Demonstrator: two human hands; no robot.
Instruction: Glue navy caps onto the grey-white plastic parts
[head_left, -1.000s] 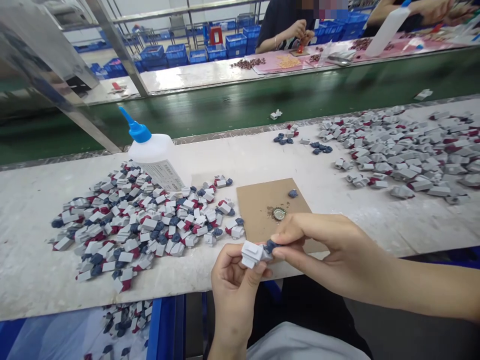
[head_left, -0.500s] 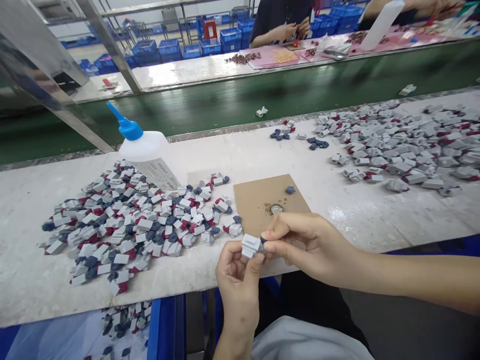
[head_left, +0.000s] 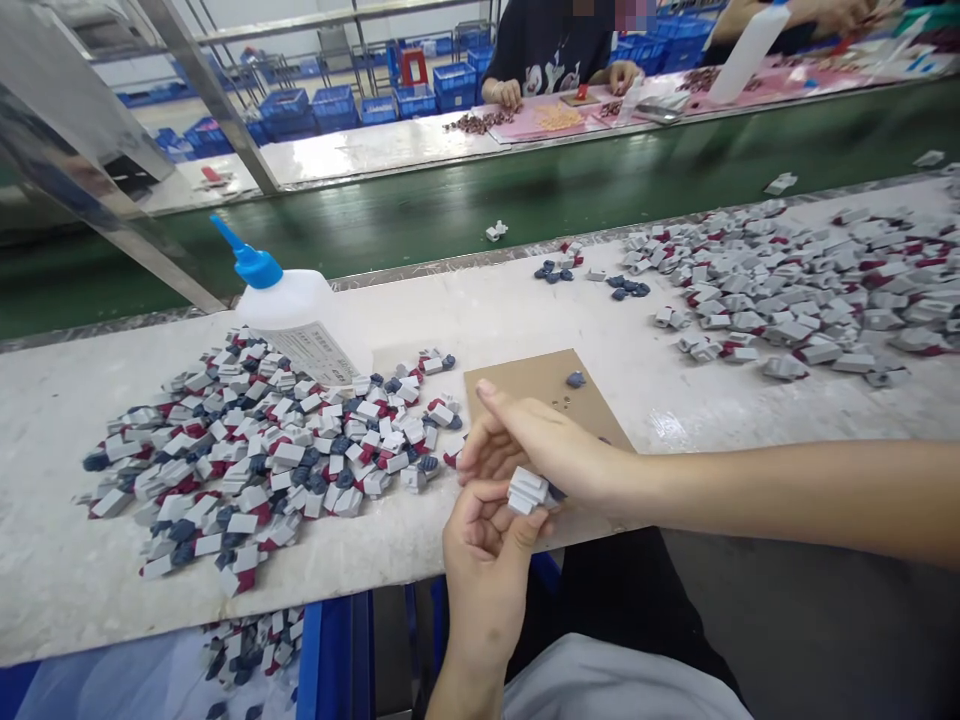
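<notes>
My left hand is closed on a small white plastic piece with a dark blue part at its right end, held just over the bench's near edge. My right hand lies over it with the fingers stretched out to the left, pointing at the big heap of white, red and blue pieces. Under that hand is a brown cardboard square with one loose blue bit on it.
A white glue bottle with a blue nozzle leans behind the left heap. A second heap of grey-white pieces fills the right. A green conveyor belt runs beyond the bench, where another person sits working. A blue bin below holds more pieces.
My right hand has let go of the piece's blue end and spread its fingers, swinging left over the cardboard. The left hand keeps the piece. The metal cap on the cardboard is now covered.
</notes>
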